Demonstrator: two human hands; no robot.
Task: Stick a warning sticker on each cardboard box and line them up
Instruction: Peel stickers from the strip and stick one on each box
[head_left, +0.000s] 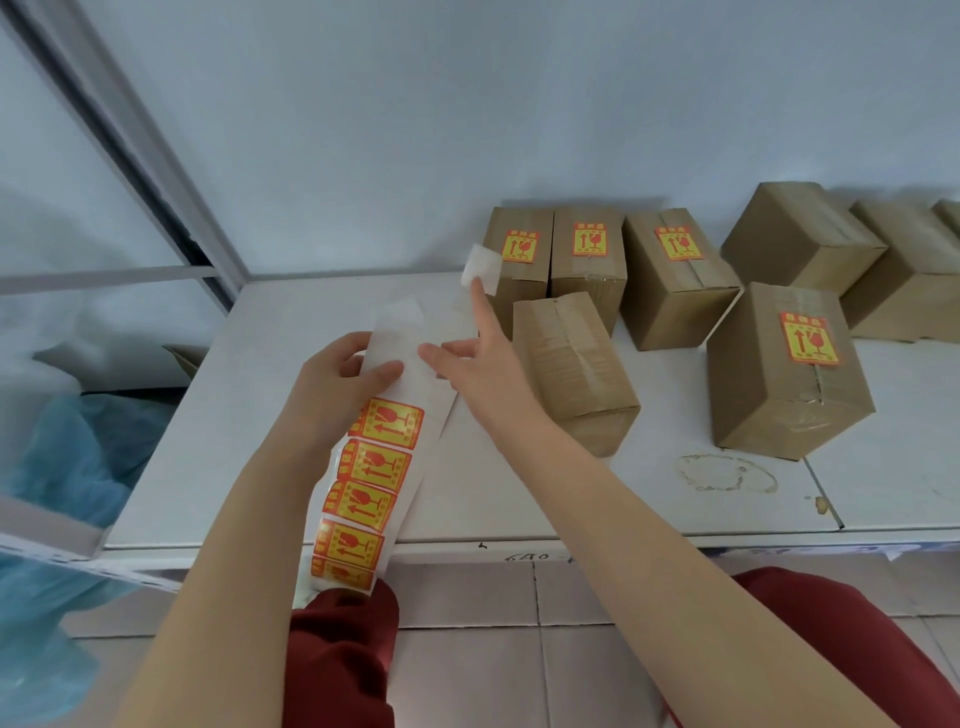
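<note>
On the worktop (291, 467), eight boxes (571, 369) are sitting, four wearing stickers (809, 338). Left hand (332, 384) is pinching the strip (395, 332), which is showing five more. Right hand (488, 369) is spreading loosely, balancing one peeled sticker (480, 270) on its raised forefinger before the back-left box.

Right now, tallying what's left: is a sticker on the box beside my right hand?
Off, as far as shows: the box has only tape on its visible faces; hidden faces cannot be told.
</note>
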